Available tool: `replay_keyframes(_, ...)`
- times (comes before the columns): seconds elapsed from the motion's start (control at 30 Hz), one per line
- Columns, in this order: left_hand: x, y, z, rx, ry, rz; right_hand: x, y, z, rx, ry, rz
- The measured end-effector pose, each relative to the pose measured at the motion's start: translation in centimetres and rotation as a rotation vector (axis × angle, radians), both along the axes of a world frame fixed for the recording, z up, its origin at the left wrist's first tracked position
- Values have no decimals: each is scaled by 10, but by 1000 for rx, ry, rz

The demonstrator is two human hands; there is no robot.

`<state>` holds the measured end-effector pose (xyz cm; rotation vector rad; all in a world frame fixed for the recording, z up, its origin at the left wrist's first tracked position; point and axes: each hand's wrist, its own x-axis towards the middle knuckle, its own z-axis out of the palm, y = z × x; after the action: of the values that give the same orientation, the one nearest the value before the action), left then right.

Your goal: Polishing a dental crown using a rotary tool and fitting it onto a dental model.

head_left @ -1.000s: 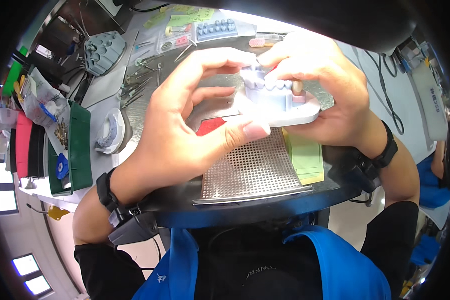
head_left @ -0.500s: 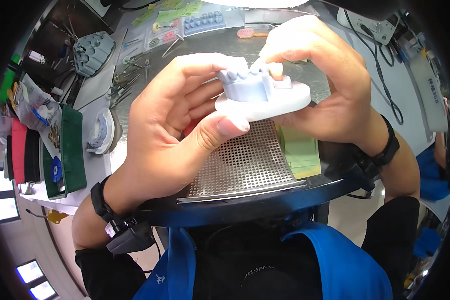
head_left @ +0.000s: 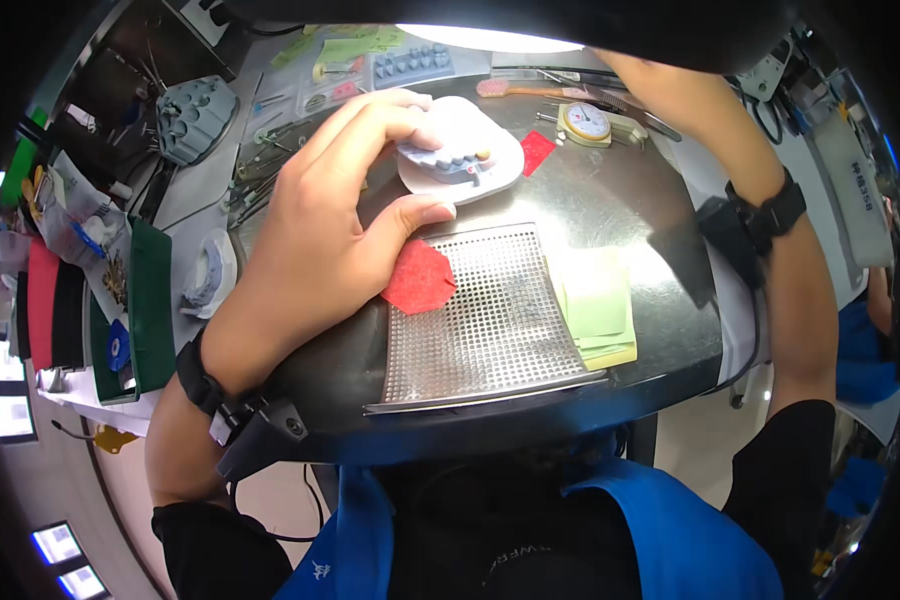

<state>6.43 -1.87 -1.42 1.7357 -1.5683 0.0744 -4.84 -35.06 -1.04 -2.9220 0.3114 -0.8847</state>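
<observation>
Low over the bench, a dental model (head_left: 460,172) shows grey-blue teeth on a white rounded base, with one yellowish tooth in the row. My left hand (head_left: 340,190) is closed on its left side, fingers over the top and thumb by the near edge. A red octagonal sheet (head_left: 420,277) lies below that thumb, on a perforated metal plate (head_left: 490,340). At the upper right, my right hand (head_left: 660,92) reaches up beside the lamp (head_left: 490,38); its fingers are hidden behind the lamp's dark housing.
Right of the plate lie green sticky notes (head_left: 598,305). Behind them are a round dial gauge (head_left: 585,122), a red piece of sheet (head_left: 537,152) and a pink-bristled brush (head_left: 520,90). To the left stand a grey tool holder (head_left: 195,118), a second model (head_left: 208,275) and a green bin (head_left: 152,310).
The dental model has gone from both raised hands down and back toward the bench, in my left hand alone. My right hand let go and moved up and right to the lamp.
</observation>
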Motion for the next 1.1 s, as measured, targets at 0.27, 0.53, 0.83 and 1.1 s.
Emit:
replay_keyframes(0.27,2,3,7,164,37,33,19,-59,-13,-48,72,-198)
replay_keyframes(0.53,-1,-1,17,72,-144,69,23,6,1,184,-43,178)
replay_keyframes(0.83,-13,-19,36,266,-185,205,-10,112,11,382,30,662)
replay_keyframes(1.1,-5,-18,19,129,-156,168,3,114,-4,346,-23,672)
